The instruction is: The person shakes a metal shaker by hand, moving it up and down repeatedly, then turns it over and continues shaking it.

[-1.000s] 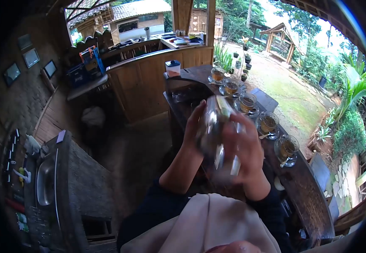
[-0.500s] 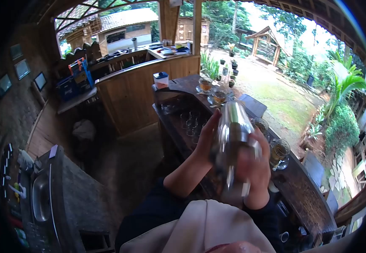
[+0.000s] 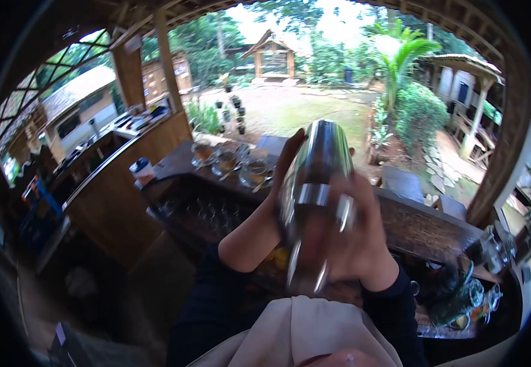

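A shiny metal shaker (image 3: 314,194) is held up in front of my chest, tilted and smeared by motion. Around its left side wraps my left hand (image 3: 285,177), fingers near the upper end. My right hand (image 3: 357,229) grips the right side, lower down and blurred. Behind and left of the shaker, cups of amber drink (image 3: 226,162) rest on saucers on the dark wooden counter (image 3: 421,229). Below them, upturned clear glasses (image 3: 207,214) stand on a lower shelf.
At the counter's left end is a lidded container (image 3: 142,170). Glass jars (image 3: 464,300) stand at the lower right, with more glassware (image 3: 496,248) above them. A wooden partition (image 3: 115,211) is on the left. Beyond the counter lies a garden.
The view has turned to the right, so the cups appear further left and the jars have come into sight. Both hands still hold the shaker, which is now more upright.
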`<state>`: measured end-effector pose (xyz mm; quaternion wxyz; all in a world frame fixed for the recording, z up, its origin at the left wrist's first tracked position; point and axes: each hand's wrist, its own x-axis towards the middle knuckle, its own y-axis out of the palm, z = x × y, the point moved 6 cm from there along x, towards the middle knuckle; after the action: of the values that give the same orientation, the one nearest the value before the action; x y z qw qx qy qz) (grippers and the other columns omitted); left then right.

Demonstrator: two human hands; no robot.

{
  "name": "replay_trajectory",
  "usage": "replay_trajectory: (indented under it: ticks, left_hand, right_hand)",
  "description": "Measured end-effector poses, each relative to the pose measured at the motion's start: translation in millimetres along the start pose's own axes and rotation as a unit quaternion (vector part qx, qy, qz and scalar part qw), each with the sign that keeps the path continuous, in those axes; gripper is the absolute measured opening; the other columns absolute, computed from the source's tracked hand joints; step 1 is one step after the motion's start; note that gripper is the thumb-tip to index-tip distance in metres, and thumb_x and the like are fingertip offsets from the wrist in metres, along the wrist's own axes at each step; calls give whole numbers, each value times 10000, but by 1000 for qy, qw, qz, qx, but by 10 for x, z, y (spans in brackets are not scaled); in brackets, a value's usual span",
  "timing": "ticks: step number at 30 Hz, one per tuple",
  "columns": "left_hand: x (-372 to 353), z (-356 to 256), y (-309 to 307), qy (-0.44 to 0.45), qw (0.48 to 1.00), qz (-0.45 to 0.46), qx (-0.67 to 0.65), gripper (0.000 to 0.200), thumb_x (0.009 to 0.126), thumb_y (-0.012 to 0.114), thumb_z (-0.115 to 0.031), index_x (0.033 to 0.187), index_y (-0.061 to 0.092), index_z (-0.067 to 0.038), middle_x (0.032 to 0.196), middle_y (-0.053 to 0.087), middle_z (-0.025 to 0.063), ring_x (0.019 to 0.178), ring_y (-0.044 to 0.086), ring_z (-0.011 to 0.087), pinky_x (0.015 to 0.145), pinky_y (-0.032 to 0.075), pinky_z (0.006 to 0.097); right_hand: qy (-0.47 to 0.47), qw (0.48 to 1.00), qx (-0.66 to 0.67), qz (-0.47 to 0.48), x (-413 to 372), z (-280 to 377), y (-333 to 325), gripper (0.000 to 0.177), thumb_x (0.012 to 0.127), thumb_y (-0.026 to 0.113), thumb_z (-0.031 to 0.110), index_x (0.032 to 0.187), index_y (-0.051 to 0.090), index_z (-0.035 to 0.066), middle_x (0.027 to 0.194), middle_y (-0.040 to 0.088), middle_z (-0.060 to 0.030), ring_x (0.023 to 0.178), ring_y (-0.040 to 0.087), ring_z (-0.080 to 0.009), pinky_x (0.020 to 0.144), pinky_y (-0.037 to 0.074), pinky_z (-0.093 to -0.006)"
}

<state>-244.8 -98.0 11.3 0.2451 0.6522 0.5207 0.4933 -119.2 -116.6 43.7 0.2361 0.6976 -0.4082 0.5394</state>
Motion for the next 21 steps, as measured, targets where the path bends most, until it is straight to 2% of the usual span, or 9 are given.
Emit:
replay_trajectory:
  ticks: [2,5,7,10,14,16,18,20,21]
  left_hand:
    - [18,64,209,48,966,202,152,604,874,461,-513,1220,483,-19,1119,574,200,1026,586,313,862,505,432]
    - [343,136,35,21,979,200,42,584,875,462,-519,1198,496,-34,1101,580,205,1027,586,320,854,508,458]
    - [650,276,-305,-184,960,187,-96,525,896,437,-489,1140,521,-32,1072,591,195,979,601,322,843,517,448]
    - [1118,441,-776,29,991,-113,70,427,936,362,-378,1080,523,-10,986,604,137,849,629,239,748,550,381]
    - [1014,919,86,-171,974,149,-22,494,927,387,-426,1169,502,-11,1070,584,168,969,604,270,805,532,416]
    - [938,1045,347,-97,981,160,49,597,902,406,-515,1240,468,-26,1154,544,220,1039,575,316,845,514,439]
    - [883,1091,676,23,931,362,45,642,891,397,-554,1281,443,-46,1229,493,253,1077,550,353,868,498,462]
    - [1091,1265,616,-111,950,276,94,439,915,485,-354,1242,407,-71,1146,561,146,1015,593,256,861,501,400]
    - [1270,1345,579,-214,946,243,28,402,924,447,-332,1211,456,-51,1081,601,150,999,601,255,865,497,412]
  right_hand:
    - [-283,957,5,-64,-104,402,-23,210,728,643,151,897,656,277,999,605,64,1052,562,-272,910,413,-516]
    - [-259,964,-17,55,-181,270,-300,196,717,655,176,894,647,261,1028,588,73,1035,569,-298,907,401,-546]
    - [-20,961,-134,241,-99,-183,-384,351,729,655,185,1072,582,162,1138,548,-70,1125,504,-330,879,415,-542]
    - [269,948,-106,134,-342,-652,-679,488,678,702,204,1116,549,54,1207,502,-130,1140,466,-398,923,404,-479]
    - [20,958,-223,181,130,208,-914,485,707,701,181,1158,549,92,1191,514,-83,1146,476,-355,950,393,-474]
    - [-76,932,-269,231,103,369,-844,473,713,697,178,1163,557,133,1187,517,-53,1140,482,-346,957,389,-482]
    - [-343,918,-200,12,-350,234,-811,468,695,713,169,1138,573,224,1143,534,-8,1123,494,-343,957,378,-525]
    - [-342,912,-212,81,-176,420,-1109,485,680,732,171,1133,576,242,1142,529,-8,1113,502,-342,949,383,-543]
    - [-198,912,-261,248,107,543,-1337,500,673,744,176,1141,571,215,1162,515,-31,1112,503,-342,942,393,-539]
